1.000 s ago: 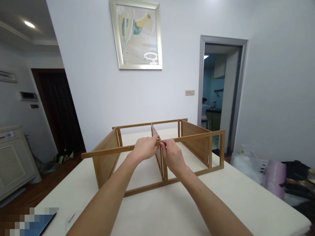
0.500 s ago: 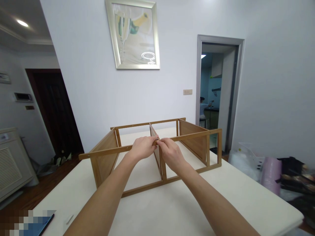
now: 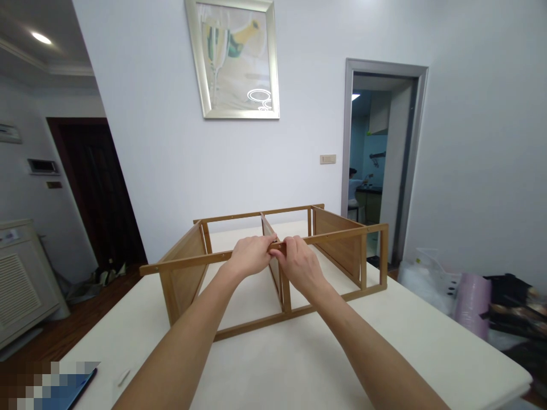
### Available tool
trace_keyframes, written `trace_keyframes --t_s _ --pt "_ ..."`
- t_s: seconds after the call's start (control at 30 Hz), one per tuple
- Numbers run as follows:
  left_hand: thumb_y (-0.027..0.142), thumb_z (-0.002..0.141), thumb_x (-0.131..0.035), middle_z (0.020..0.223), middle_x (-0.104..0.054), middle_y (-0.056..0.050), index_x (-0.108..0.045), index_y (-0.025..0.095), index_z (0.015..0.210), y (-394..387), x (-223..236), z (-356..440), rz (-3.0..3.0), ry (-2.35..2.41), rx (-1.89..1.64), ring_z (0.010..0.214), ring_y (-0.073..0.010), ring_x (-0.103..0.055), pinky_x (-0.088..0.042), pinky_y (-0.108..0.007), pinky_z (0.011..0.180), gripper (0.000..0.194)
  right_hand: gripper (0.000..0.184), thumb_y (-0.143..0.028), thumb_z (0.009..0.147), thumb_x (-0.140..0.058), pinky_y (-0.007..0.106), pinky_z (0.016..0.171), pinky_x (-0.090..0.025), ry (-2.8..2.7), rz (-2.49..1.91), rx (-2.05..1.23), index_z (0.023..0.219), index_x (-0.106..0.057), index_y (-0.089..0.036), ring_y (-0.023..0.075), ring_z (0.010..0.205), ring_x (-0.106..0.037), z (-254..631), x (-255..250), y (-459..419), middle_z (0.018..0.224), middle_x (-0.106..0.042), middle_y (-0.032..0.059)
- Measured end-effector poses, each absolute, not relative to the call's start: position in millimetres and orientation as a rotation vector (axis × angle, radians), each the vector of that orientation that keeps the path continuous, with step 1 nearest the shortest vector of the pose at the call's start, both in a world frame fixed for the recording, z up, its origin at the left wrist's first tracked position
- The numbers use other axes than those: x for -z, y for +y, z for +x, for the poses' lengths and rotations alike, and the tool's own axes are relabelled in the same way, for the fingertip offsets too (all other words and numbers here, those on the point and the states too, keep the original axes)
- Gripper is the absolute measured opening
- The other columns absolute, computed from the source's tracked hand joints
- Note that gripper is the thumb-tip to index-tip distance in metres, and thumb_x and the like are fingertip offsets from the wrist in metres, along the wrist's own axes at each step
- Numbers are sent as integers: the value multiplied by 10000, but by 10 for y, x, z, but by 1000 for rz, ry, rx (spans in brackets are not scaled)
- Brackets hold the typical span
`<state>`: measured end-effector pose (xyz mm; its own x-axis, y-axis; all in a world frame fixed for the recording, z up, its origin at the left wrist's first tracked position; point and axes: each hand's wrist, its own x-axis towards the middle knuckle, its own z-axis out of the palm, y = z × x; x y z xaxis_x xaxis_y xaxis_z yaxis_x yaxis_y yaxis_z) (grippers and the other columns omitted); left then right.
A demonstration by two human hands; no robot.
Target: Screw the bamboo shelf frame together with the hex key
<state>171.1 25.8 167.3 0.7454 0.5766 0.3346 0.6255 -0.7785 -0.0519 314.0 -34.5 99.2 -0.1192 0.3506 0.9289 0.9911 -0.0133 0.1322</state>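
A wooden shelf rack (image 3: 342, 233) lies on its side on the white table (image 3: 273, 364), with its slatted shelves standing on edge. My left hand (image 3: 252, 254) is closed around the near upper rail, just left of the middle shelf. Close beside it, my right hand (image 3: 301, 262) grips the same rail on the right of that joint, fingers over the top and thumb at the near side. A short stretch of rail with a small hole shows between the hands. Whether a small part is pinched in the fingertips cannot be seen.
A dark flat device (image 3: 83, 387), partly pixelated, and a small clear packet (image 3: 123, 378) lie at the table's left front. Right of the table stand a pink roll (image 3: 472, 304) and clear plastic wrap (image 3: 421, 282). Through the doorway a person (image 3: 354, 188) sits in another room.
My right hand has shifted slightly right along the rail, and its fingers now reach over the top. The left hand holds its place. The view has moved a little.
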Motion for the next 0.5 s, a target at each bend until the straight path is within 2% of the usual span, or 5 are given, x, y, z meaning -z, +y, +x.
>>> trace_keyframes --t_s 0.07,0.2,0.33,0.5 --pt "367 901 -421 1071 -724 -47 -536 329 1290 256 -1674 1710 -2779 -952 462 969 -258 -670 -483 -345 779 408 265 -353 998 -387 274 542 -302 -1517 -1445 1164 795 -448 -196 158 643 -432 3126 -989 -342 732 -494 33" --pt "345 892 -418 1108 -713 -47 -531 336 1287 264 -1672 1712 -2774 -935 462 973 -268 -669 -484 -359 779 411 245 -229 997 -370 276 535 -293 -1550 -1481 1225 768 -449 -192 157 637 -429 3042 -1010 -372 723 -487 41" --pt "277 853 -456 1134 -706 -42 -516 327 1306 268 -1676 1715 -2767 -941 445 999 -260 -662 -484 -349 797 460 187 -120 961 -365 268 534 -324 -1610 -1523 1194 823 -480 -170 162 653 -443 3000 -1018 -433 770 -499 63" --pt "321 859 -470 1138 -703 -53 -516 314 1318 259 -1685 1714 -2761 -968 434 1024 -274 -655 -486 -357 810 462 168 -73 933 -361 270 589 -407 -1688 -1441 1113 932 -515 -142 171 714 -488 3067 -994 -465 833 -533 77"
